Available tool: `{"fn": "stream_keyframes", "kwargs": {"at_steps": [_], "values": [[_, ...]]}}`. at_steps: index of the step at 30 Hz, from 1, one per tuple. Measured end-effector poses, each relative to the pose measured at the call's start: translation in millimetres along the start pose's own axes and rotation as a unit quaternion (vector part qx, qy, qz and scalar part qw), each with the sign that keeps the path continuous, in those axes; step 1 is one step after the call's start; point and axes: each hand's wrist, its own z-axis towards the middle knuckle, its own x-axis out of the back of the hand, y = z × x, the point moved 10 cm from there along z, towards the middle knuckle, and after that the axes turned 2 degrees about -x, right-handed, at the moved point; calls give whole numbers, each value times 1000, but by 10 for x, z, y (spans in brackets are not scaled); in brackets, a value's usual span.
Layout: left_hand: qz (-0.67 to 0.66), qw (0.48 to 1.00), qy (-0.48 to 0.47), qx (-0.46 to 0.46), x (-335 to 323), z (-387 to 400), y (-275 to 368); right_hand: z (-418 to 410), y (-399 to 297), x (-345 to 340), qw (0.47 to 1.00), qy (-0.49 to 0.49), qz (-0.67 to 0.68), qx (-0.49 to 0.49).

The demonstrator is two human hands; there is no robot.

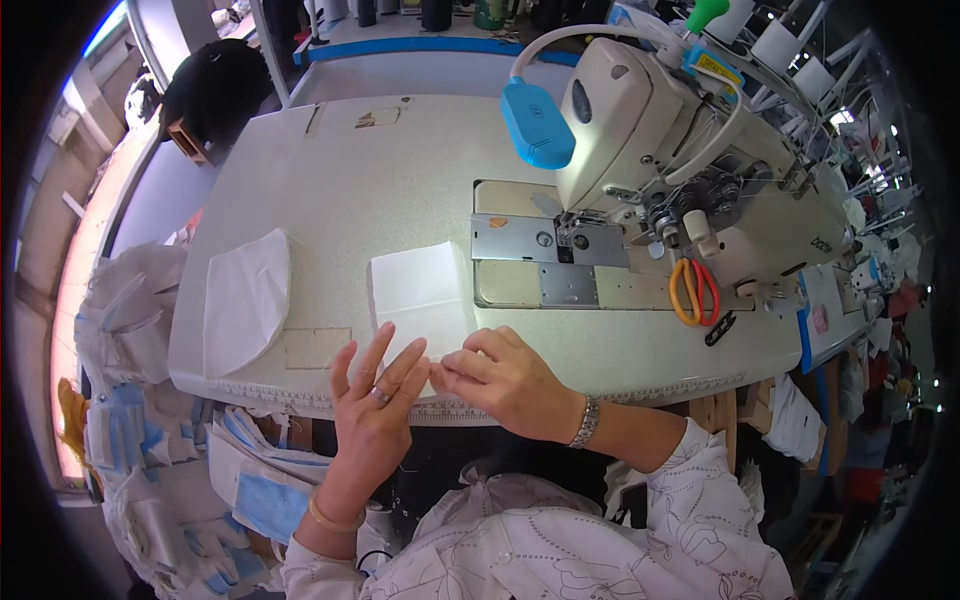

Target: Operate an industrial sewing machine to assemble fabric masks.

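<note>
A white fabric piece (420, 281) with a crease across it lies on the sewing table, its near edge at my fingers. My right hand (517, 386) pinches that near edge between thumb and fingertips. Beside it, my left hand (379, 409) has its fingers spread over the fabric's lower left part. Its forefinger meets the right fingertips, and its thumb is hidden, so its grip does not show. To the left rests another white fabric piece (247, 304) with one curved side. The sewing machine's needle area (568, 229) is beyond the fabric, to the right.
A Brother sewing machine (637, 135) with a blue lamp (536, 124) takes up the right side. Orange-and-red-handled scissors (694, 292) and a small black tool (720, 328) lie by its base. White and blue fabric pieces (135, 442) are heaped left. A measuring tape (450, 412) runs along the table's front edge.
</note>
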Motion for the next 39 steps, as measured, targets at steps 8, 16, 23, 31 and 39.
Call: {"fn": "stream_keyframes", "kwargs": {"at_steps": [8,16,23,31,39], "values": [[31,988,-148,35,-88,-231,-153,46,-31,-15,999,37,-11,-17],[-128,987,23,92,15,40,-305,157,190,-97,983,122,49,-129],[-200,970,-15,137,11,119,-556,162,232,-176,966,145,133,-167],[-217,975,-26,50,-70,102,-613,173,306,-296,953,129,178,-211],[-208,972,-4,106,-49,-84,-751,162,292,-287,952,137,158,-223]]}}
